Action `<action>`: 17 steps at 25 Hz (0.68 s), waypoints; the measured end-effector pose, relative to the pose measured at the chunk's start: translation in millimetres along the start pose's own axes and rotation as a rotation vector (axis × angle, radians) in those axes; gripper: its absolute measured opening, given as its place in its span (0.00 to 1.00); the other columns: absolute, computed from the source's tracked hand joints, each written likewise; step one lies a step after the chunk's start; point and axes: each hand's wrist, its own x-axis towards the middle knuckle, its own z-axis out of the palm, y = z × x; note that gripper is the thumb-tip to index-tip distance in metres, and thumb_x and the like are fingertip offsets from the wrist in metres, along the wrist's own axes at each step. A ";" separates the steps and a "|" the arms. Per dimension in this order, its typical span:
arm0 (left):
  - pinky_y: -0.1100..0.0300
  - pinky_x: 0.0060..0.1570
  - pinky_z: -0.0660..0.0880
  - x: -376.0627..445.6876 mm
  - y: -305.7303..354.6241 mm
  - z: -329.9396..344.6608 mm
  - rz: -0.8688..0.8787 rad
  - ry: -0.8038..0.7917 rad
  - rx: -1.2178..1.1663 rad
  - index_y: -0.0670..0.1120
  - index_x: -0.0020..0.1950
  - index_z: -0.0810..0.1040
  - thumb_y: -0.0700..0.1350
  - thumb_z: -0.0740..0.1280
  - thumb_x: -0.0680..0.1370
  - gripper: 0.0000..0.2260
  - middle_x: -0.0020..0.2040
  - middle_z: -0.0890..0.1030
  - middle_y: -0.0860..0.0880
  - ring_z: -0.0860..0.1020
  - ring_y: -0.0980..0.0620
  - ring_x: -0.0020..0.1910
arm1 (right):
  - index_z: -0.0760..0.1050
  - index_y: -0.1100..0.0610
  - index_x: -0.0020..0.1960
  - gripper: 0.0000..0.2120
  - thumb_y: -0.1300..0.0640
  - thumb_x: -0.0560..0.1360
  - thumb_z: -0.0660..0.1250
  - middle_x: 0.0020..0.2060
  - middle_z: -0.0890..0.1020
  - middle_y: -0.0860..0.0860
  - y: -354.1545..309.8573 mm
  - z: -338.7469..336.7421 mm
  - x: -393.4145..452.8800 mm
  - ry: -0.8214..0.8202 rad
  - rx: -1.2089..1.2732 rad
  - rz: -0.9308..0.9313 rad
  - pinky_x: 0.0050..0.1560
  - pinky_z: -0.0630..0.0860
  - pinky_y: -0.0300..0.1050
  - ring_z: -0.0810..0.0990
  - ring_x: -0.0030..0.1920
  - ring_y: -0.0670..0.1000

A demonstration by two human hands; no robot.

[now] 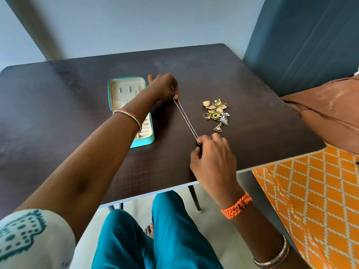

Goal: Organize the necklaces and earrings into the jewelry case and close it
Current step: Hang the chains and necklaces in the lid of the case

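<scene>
Table (77, 117) dark under both hands, teal jewelry case (142, 141) lying open just left of the left hand (162, 87), its fingertips pinching one end of a thin necklace (185, 119) pulled taut, right hand (212, 158) pinching the near end, earrings (216, 113) heaped right of the chain, possibly tangled.

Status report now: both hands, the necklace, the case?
Left hand and right hand pinch the necklace chain, stretched taut between them. Teal jewelry case open, left arm over it. Earring pile waits on table.
</scene>
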 end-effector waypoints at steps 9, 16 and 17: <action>0.48 0.58 0.59 1.7 -1.2 5.8 -0.007 0.055 -0.037 0.45 0.49 0.81 0.42 0.69 0.74 0.05 0.52 0.81 0.45 0.74 0.42 0.57 | 0.74 0.53 0.63 0.15 0.54 0.78 0.60 0.54 0.74 0.51 6.0 -3.0 -0.3 0.004 -0.011 -0.052 0.45 0.70 0.39 0.70 0.53 0.48; 0.51 0.55 0.58 -8.0 6.5 -18.5 0.022 0.091 -0.104 0.50 0.49 0.82 0.42 0.66 0.75 0.07 0.51 0.82 0.51 0.76 0.48 0.56 | 0.79 0.53 0.50 0.08 0.57 0.76 0.63 0.44 0.80 0.50 1.5 -19.0 12.4 0.126 0.110 -0.061 0.36 0.67 0.40 0.78 0.43 0.51; 0.52 0.54 0.58 -16.1 8.7 -27.8 0.029 0.120 -0.135 0.51 0.49 0.81 0.44 0.66 0.75 0.06 0.50 0.82 0.52 0.76 0.49 0.55 | 0.80 0.53 0.49 0.07 0.57 0.75 0.63 0.43 0.81 0.50 -1.8 -21.8 15.4 0.147 0.107 -0.067 0.36 0.67 0.40 0.79 0.42 0.52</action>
